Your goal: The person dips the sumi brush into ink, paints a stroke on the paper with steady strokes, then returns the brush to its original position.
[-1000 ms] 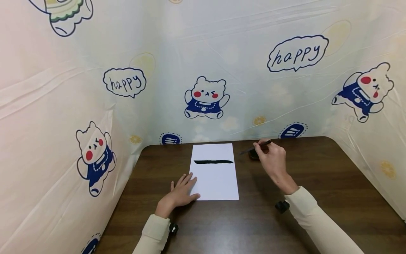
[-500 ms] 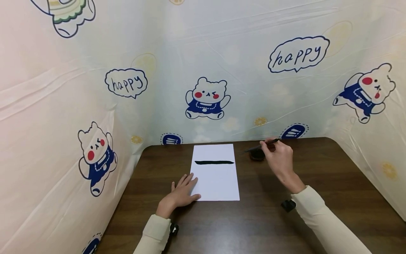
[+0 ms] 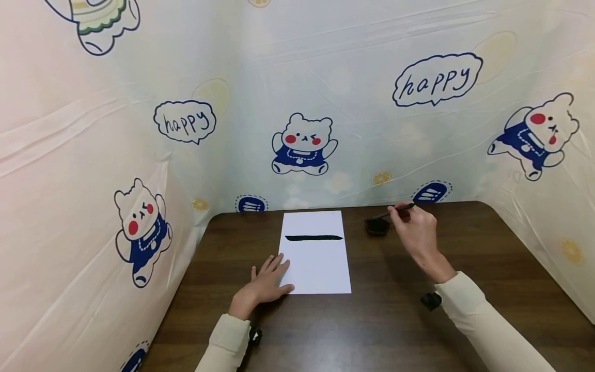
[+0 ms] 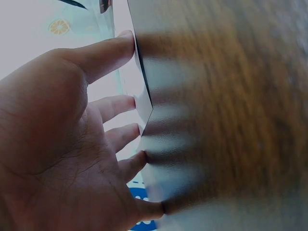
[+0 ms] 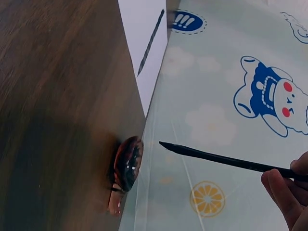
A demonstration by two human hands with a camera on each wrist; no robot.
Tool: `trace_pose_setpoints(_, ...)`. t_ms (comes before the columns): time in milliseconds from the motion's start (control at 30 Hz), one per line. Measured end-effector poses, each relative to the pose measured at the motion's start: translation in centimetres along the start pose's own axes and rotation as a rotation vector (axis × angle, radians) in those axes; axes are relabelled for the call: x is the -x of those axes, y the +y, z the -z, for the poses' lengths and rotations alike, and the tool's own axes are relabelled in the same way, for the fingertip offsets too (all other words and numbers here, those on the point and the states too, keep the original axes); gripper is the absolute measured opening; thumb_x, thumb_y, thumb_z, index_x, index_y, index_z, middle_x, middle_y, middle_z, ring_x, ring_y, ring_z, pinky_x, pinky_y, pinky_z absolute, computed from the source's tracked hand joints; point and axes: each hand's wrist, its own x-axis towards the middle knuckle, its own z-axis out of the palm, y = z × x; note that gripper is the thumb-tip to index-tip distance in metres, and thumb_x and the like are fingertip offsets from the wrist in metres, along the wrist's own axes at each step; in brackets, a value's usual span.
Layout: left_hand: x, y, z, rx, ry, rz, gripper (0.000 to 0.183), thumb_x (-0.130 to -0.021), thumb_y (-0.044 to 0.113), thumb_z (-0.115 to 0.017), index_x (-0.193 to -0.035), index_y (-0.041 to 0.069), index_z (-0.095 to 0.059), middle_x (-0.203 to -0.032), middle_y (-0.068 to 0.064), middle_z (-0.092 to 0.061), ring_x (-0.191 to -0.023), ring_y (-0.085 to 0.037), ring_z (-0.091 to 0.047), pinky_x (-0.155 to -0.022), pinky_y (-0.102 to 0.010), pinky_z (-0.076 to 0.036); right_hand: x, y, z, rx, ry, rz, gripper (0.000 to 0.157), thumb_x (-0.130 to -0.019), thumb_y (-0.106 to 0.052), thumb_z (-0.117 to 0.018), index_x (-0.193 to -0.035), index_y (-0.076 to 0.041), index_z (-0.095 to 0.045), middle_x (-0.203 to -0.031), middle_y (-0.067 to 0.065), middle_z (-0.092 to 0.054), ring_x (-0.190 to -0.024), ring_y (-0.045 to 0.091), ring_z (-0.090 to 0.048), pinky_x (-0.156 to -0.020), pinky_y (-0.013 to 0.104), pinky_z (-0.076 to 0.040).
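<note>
A white sheet of paper point(image 3: 318, 268) lies on the dark wooden table point(image 3: 334, 330), with one thick black horizontal stroke point(image 3: 313, 238) across its upper half. My left hand point(image 3: 267, 281) rests on the sheet's lower left edge, fingers spread; the thumb point(image 4: 108, 54) and some fingertips touch the paper and the little finger reaches the wood. Between thumb and fingers my right hand point(image 3: 418, 235) pinches a slim black ink brush point(image 5: 216, 158). The brush is tilted, its dark pointed tip over a small dark inkstone point(image 3: 377, 227) right of the paper. In the right wrist view the inkstone point(image 5: 127, 166) looks wet and glossy.
A pale curtain point(image 3: 302, 77) printed with cartoon bears and "happy" bubbles hangs around the back and sides of the table. Its lower edge meets the table's far edge, close behind the inkstone. Each wrist wears a small black device point(image 3: 431, 300).
My right hand has moved rightward with the brush, bringing the brush tip from beside the paper to over the inkstone. More of the inkstone shows. My left hand stays on the paper.
</note>
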Motion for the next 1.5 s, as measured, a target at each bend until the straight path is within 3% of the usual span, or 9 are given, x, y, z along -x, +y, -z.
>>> trace_pose_setpoints(367,-0.9,-1.9,-1.4,0.044,0.031,-0.026,0.083,-0.1,0.056,-0.067,-0.168,0.019,-0.035,-0.181,-0.009,-0.015,-0.167,-0.041,-0.007,-0.119,-0.086,0.001,-0.5,1.0,0.6,0.039,0.008,-0.009,0.011,-0.096,-0.008,-0.079,-0.095,0.003,-0.075,-0.08,0.018,-0.077,-0.065,0.03,-0.073,-0.06,0.05,-0.055)
trace_pose_setpoints(600,-2.0,-3.2,-2.5,0.02,0.055,-0.027,0.087,-0.097,0.06,-0.068,-0.168,0.021,-0.036,-0.181,-0.007,-0.016,-0.167,-0.039,-0.008,-0.12,-0.085,-0.001,-0.8,1.3,1.1,0.063,0.017,0.001,0.011,-0.096,-0.007,-0.079,-0.095,0.003,-0.075,-0.077,0.019,-0.075,-0.063,0.032,-0.07,-0.058,0.051,-0.053)
trace_pose_setpoints(700,-1.8,-2.9,-2.2,0.03,0.053,-0.032,0.088,-0.097,0.061,-0.068,-0.168,0.021,-0.036,-0.181,-0.007,-0.016,-0.167,-0.04,-0.008,-0.119,-0.086,-0.001,-0.9,1.5,1.2,0.072,0.008,0.002,0.011,-0.096,-0.007,-0.079,-0.095,0.003,-0.075,-0.077,0.019,-0.075,-0.064,0.033,-0.07,-0.058,0.052,-0.053)
trace_pose_setpoints(933,0.0,-0.6,-0.1,0.047,0.024,-0.034,0.083,-0.101,0.054,-0.066,-0.167,0.014,-0.037,-0.179,-0.013,-0.018,-0.165,-0.044,-0.01,-0.118,-0.086,0.0,-1.0,1.8,1.6,0.086,0.01,0.028,0.009,-0.094,-0.003,-0.08,-0.097,0.003,-0.074,-0.076,0.019,-0.074,-0.062,0.032,-0.068,-0.056,0.052,-0.052)
trace_pose_setpoints(1200,0.1,0.0,0.1,-0.011,0.008,0.004,0.08,-0.102,0.048,-0.068,-0.167,0.014,-0.037,-0.18,-0.012,-0.019,-0.166,-0.042,-0.013,-0.121,-0.084,-0.006,-0.6,2.2,1.8,0.089,-0.006,0.009,0.013,-0.096,-0.007,-0.079,-0.102,0.003,-0.074,-0.082,0.018,-0.077,-0.06,0.026,-0.066,-0.056,0.043,-0.049)
trace_pose_setpoints(1500,0.2,0.0,0.1,0.026,0.015,-0.022,0.081,-0.102,0.048,-0.068,-0.166,0.011,-0.037,-0.179,-0.015,-0.019,-0.165,-0.044,-0.011,-0.119,-0.085,-0.004,-0.2,2.5,1.9,0.08,-0.044,0.007,0.012,-0.094,-0.002,-0.08,-0.104,0.001,-0.074,-0.089,0.017,-0.078,-0.067,0.027,-0.072,-0.059,0.048,-0.056)
